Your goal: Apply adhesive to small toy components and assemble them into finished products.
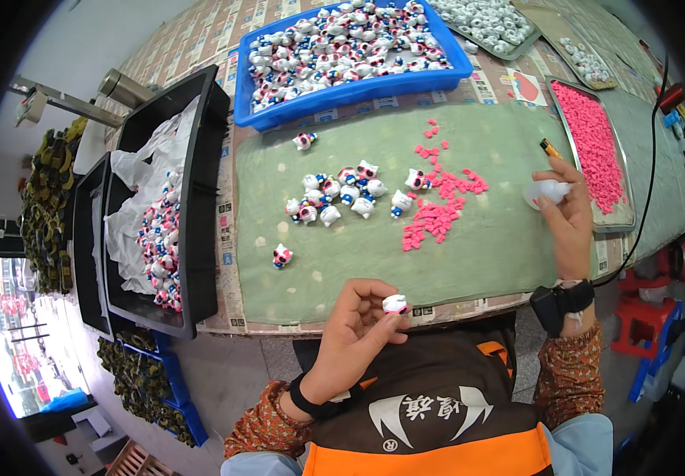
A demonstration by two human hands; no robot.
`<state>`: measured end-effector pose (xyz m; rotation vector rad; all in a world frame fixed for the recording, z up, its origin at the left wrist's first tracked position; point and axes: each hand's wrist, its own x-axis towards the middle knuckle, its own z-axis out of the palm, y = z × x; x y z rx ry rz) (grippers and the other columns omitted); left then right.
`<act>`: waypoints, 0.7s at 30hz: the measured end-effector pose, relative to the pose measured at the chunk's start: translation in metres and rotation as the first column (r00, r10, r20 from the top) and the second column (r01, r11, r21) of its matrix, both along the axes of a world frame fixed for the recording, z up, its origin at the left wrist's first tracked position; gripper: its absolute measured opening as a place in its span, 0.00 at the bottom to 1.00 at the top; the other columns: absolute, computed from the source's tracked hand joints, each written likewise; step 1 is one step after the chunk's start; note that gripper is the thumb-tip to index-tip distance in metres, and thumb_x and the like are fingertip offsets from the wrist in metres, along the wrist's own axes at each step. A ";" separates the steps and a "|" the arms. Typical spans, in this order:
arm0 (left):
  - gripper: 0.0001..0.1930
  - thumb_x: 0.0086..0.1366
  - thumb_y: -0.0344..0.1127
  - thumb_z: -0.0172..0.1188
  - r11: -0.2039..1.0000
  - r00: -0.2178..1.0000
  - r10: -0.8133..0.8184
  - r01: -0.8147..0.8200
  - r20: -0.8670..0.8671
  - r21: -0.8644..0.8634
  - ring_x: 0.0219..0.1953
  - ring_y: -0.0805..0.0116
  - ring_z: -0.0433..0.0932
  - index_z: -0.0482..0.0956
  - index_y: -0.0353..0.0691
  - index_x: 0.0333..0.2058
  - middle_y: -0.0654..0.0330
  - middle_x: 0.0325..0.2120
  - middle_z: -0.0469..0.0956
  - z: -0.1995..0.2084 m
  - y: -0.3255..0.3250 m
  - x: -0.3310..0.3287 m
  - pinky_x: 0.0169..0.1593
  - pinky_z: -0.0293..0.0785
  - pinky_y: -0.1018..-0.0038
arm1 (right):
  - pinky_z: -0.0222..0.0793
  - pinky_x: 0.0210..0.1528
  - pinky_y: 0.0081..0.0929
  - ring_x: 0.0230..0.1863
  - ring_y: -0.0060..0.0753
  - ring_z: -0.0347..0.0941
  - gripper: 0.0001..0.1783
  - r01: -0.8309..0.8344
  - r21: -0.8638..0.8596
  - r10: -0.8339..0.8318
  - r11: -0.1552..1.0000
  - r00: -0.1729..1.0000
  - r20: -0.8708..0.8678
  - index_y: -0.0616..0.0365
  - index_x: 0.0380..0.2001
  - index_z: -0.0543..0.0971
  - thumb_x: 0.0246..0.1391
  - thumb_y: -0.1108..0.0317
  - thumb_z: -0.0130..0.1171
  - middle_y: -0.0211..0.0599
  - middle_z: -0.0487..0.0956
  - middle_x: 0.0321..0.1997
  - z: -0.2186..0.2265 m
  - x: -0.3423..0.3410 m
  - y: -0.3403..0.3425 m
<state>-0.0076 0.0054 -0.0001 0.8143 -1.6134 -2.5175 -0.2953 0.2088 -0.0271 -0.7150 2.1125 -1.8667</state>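
Note:
Near the table's front edge my left hand point(352, 329) pinches a small white cat figurine point(395, 304) between thumb and fingers. Farther right, my right hand point(571, 218) is closed round a small whitish squeeze bottle point(547, 191), held above the green cloth point(342, 274). The two hands are well apart. Small pink pieces point(436, 218) lie scattered between them and beyond. Left of these pieces sits a cluster of white cat figurines point(346, 190) with blue and pink parts. Single figurines lie apart from it, one nearer me point(282, 255) and one farther off point(304, 141).
A blue tub point(358, 104) full of figurines stands at the back. To the left is a black crate point(206, 230) with paper and figurines. A metal tray point(630, 214) of pink pieces lies right, near a dark cable point(650, 174). An orange-yellow stick point(549, 147) lies beyond my right hand.

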 end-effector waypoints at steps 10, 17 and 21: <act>0.15 0.74 0.24 0.55 0.998 0.999 -0.019 0.018 -0.035 -0.056 0.48 0.70 0.81 0.64 0.38 0.55 0.55 0.47 0.77 -0.010 0.001 -0.004 0.49 0.83 0.72 | 0.70 0.40 0.38 0.39 0.36 0.77 0.13 0.344 0.165 -0.178 0.924 0.770 -0.613 0.59 0.43 0.78 0.55 0.81 0.63 0.36 0.78 0.41 0.019 0.046 -0.020; 0.15 0.73 0.23 0.56 0.995 0.997 -0.039 0.032 -0.065 -0.095 0.49 0.72 0.80 0.65 0.38 0.55 0.55 0.48 0.77 -0.007 0.005 -0.008 0.51 0.81 0.73 | 0.71 0.40 0.44 0.37 0.53 0.75 0.08 0.182 0.479 0.153 0.859 0.802 -0.578 0.59 0.37 0.77 0.54 0.76 0.65 0.43 0.75 0.36 -0.001 0.030 -0.065; 0.16 0.74 0.23 0.56 0.993 0.998 -0.038 0.031 -0.057 -0.113 0.49 0.72 0.80 0.65 0.38 0.56 0.56 0.48 0.77 -0.010 0.003 -0.004 0.51 0.81 0.73 | 0.70 0.41 0.47 0.39 0.53 0.75 0.08 0.175 0.543 0.191 0.821 0.813 -0.550 0.59 0.34 0.75 0.54 0.73 0.65 0.43 0.75 0.34 -0.003 0.023 -0.070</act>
